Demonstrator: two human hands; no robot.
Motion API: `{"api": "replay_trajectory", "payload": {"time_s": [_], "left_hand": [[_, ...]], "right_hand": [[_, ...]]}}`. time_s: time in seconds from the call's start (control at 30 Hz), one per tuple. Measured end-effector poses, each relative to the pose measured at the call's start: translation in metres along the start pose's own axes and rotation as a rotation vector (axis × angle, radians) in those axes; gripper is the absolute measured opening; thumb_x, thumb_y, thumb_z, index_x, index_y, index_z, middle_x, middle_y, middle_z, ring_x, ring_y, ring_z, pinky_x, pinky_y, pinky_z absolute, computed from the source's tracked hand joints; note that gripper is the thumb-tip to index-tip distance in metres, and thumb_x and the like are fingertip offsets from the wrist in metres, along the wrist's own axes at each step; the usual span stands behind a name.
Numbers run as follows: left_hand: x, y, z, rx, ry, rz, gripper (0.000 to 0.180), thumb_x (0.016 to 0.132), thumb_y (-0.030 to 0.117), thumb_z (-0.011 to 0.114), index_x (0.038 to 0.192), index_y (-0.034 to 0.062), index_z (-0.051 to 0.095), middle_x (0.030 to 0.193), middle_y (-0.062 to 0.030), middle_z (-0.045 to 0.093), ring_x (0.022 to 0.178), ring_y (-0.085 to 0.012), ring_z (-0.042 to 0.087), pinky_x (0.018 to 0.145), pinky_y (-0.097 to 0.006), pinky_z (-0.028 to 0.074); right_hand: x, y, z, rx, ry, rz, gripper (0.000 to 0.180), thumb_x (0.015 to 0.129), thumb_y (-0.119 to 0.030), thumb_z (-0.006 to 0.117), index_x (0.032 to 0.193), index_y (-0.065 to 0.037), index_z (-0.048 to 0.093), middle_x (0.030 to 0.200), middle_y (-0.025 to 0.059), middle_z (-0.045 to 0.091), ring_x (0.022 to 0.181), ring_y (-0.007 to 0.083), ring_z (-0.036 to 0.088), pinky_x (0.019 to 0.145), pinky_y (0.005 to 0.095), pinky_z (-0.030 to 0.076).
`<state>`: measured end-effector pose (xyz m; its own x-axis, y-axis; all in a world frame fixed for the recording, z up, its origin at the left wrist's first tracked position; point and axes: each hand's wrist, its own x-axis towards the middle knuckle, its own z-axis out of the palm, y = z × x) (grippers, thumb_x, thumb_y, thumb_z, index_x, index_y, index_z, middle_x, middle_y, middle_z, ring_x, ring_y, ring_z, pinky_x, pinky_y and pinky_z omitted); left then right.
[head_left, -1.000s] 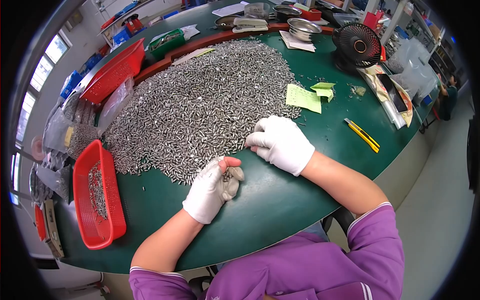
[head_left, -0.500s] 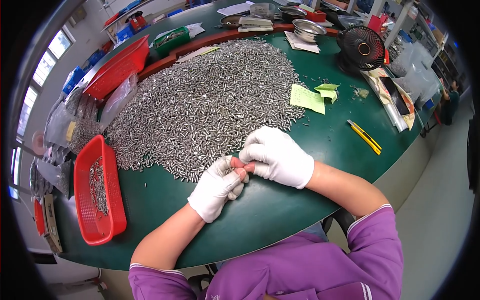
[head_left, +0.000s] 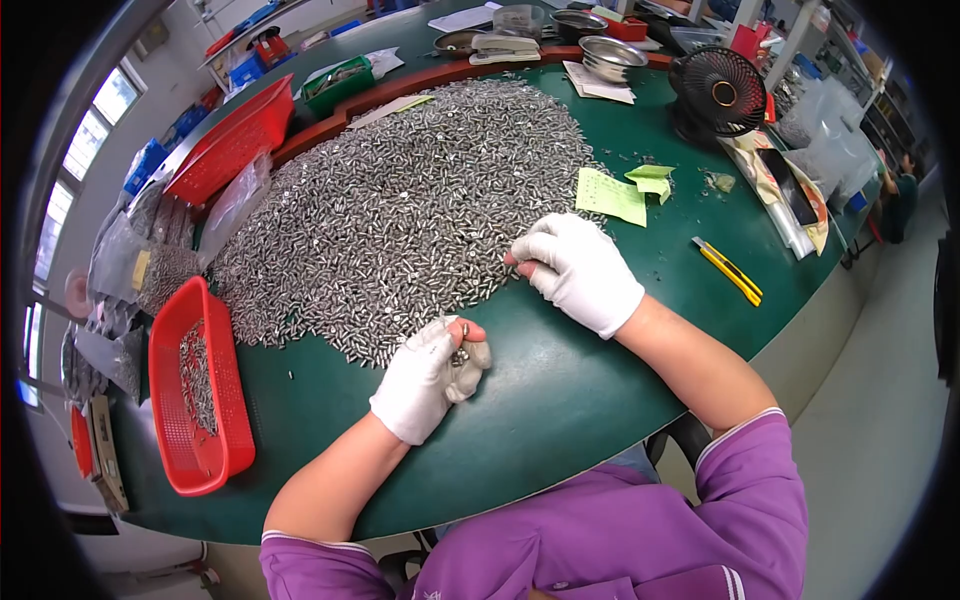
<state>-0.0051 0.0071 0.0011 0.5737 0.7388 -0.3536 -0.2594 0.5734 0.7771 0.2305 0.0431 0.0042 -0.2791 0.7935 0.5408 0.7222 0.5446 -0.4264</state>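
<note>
A broad pile of small metal pins (head_left: 400, 210) covers the middle of the green table. My left hand (head_left: 425, 378), in a white glove with bare fingertips, is curled palm-up at the pile's near edge. Several metal pins (head_left: 459, 357) lie in its bent fingers, and one stands by the thumb tip. My right hand (head_left: 580, 270), gloved the same way, reaches to the pile's right edge. Its thumb and forefinger are pinched together there; whatever is between them is too small to make out.
To the left stands a red basket (head_left: 240, 420) with some pins inside. On the right are a yellow cutter knife (head_left: 730, 272), green paper slips (head_left: 612, 196), a black fan (head_left: 718, 92) and a phone (head_left: 788, 187). A metal bowl (head_left: 612, 55) sits at the back.
My hands have come apart from each other. The right moved up and rightward to the pile's edge; the left stayed nearly in place and now shows the pins in its fingers.
</note>
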Motion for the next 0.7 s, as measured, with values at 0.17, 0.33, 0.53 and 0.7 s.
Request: {"api": "replay_trajectory", "payload": {"time_s": [0.17,0.33,0.53,0.7], "left_hand": [[0.000,0.000,0.004,0.018,-0.065,0.108,0.027,0.094,0.037,0.061,0.104,0.0120,0.055,0.088,-0.0030,0.058,0.057,-0.0090,0.040,0.052,-0.023,0.032],[-0.001,0.001,0.008,0.027,-0.056,0.120,0.028,0.093,0.037,0.062,0.103,0.0117,0.055,0.091,-0.0031,0.058,0.059,-0.0083,0.039,0.053,-0.022,0.030],[0.000,-0.001,0.005,0.028,-0.046,0.080,0.027,0.093,0.036,0.062,0.101,0.0120,0.055,0.090,-0.0024,0.058,0.060,-0.0077,0.040,0.053,-0.021,0.031],[0.002,-0.002,0.002,0.014,-0.043,0.067,0.024,0.093,0.034,0.063,0.100,0.0121,0.055,0.089,-0.0022,0.059,0.059,-0.0076,0.040,0.053,-0.021,0.031]], "right_hand": [[0.001,-0.002,-0.001,-0.116,-0.136,-0.037,0.010,0.077,-0.015,0.070,0.086,-0.014,0.070,0.084,0.0054,0.061,0.082,0.0272,0.060,0.073,0.0396,0.049],[0.000,-0.002,-0.001,-0.181,-0.192,0.013,0.008,0.076,-0.020,0.070,0.083,-0.015,0.071,0.082,0.0058,0.060,0.082,0.0271,0.060,0.073,0.0407,0.050],[0.002,-0.007,-0.009,-0.192,-0.290,0.010,0.012,0.076,-0.024,0.071,0.081,-0.014,0.069,0.082,0.0062,0.060,0.084,0.0271,0.060,0.073,0.0411,0.048],[0.004,-0.004,-0.010,-0.195,-0.363,-0.096,0.015,0.077,-0.026,0.069,0.084,-0.013,0.068,0.086,0.0072,0.060,0.085,0.0278,0.060,0.074,0.0416,0.048]]}}
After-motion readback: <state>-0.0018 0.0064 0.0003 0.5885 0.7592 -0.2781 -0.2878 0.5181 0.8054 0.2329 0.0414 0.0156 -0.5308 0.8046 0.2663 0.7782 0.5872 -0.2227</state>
